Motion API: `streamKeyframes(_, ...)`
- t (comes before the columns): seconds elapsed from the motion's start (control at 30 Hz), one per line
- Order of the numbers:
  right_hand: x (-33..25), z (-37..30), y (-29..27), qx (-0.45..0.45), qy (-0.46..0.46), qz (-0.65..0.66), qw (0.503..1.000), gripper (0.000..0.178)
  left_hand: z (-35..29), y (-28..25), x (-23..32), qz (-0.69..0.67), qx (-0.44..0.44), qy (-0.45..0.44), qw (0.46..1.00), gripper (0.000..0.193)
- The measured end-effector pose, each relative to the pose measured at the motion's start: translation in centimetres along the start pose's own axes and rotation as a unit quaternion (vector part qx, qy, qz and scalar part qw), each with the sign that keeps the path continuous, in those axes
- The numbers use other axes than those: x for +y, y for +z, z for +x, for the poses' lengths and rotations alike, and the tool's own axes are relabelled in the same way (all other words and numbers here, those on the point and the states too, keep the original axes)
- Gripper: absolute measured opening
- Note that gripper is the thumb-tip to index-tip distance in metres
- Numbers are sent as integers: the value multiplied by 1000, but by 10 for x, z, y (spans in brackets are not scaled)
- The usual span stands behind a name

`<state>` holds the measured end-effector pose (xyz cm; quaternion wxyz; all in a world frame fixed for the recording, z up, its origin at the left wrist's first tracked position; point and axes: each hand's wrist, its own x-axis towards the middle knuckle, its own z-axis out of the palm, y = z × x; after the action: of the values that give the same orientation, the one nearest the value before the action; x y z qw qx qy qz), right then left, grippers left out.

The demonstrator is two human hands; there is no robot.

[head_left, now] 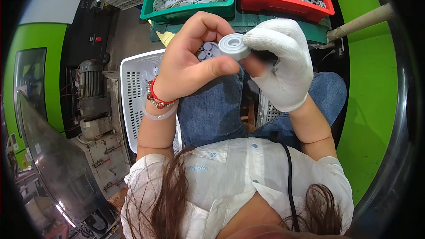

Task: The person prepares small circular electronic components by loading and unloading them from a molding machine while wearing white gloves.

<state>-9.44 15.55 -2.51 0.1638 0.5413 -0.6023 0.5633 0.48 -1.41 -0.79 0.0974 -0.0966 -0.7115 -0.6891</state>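
Observation:
A light grey round plastic part (233, 46), like a small wheel with raised rings and a hole in its middle, is held up in front of me between both hands. My left hand (190, 59) is bare and closed, its thumb and curled fingers at the part's left side. My right hand (283, 57) wears a white knit glove and pinches the part's right edge. Another grey plastic piece with round openings (207, 51) shows behind the left thumb; whether that hand also holds it I cannot tell.
Beyond my hands stand a green bin (188, 12) and a red bin (285, 8), both full of grey round parts. A white slotted basket (133, 102) sits left of my legs, near a motor (91, 86). A pole (363, 21) juts in at the right beside a green panel (372, 97).

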Motion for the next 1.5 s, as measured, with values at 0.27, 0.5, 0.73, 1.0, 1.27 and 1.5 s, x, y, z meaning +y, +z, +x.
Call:
streamKeyframes(0.27, 3, 1, 5, 40, 12, 25, 999, 47, 2, 1, 5, -7, -35, 0, 999, 40)
streamKeyframes(0.5, 3, 0, 3, 52, 18, 21, 998, 37, 4, 6, 8, -26, -48, -25, 998, 45)
streamKeyframes(0.73, 1, 2, -1, 22, 7, 11, 1000, 30, 4, 0, 3, -31, -50, -17, 998, 47)
streamKeyframes(1.0, -3, 2, 1, 49, 31, 31, 998, 33, 2, 8, 9, -2, -39, -60, 997, 48)
streamKeyframes(1.27, 6, -2, 7, 10, 20, 20, 1000, 34, -1, 0, 11, -44, -48, -69, 995, 38)
streamKeyframes(1.5, -6, -5, 17, 52, 136, 108, 983, 27, -61, -93, 31, -266, 245, 43, 931, 35)
